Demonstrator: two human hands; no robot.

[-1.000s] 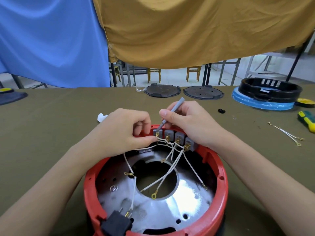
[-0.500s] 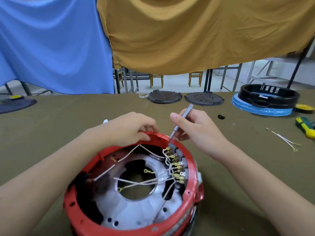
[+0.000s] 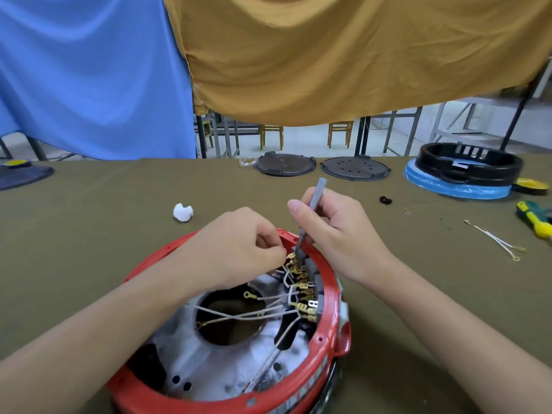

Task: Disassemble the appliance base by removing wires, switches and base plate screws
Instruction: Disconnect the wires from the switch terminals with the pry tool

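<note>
Since half a second ago both hands have closed in on the switch terminals, the left one dropping from the red rim to the brass connectors, and a white wad on the cloth has come into sight past the left wrist.

Lowest in the frame, the red appliance base (image 3: 325,351) sits tilted on the olive worktop (image 3: 89,264), its open side facing up and its metal base plate (image 3: 209,363) showing a round hole in the middle. White wires (image 3: 254,313) cross that hole and run to a row of brass connectors on the grey switches (image 3: 313,282) along the right inner wall.

Just above, at frame centre, the left hand (image 3: 239,243) has its fingers curled, the tips pinching at the topmost brass connector (image 3: 290,259) — whether they hold the connector or its wire I cannot tell. The right hand (image 3: 337,234) grips a thin grey tool (image 3: 313,204) between thumb and fingers, its tip down among the top terminals.

Farther back lie the white wad (image 3: 183,212) at left and loose wires (image 3: 495,240) with a green-and-yellow screwdriver (image 3: 534,218) at right. Along the worktop's far edge rest two dark round plates (image 3: 285,165) and a black ring housing (image 3: 469,164) on a blue disc — behind them hang a blue cloth (image 3: 89,76) and an ochre cloth (image 3: 358,55).
</note>
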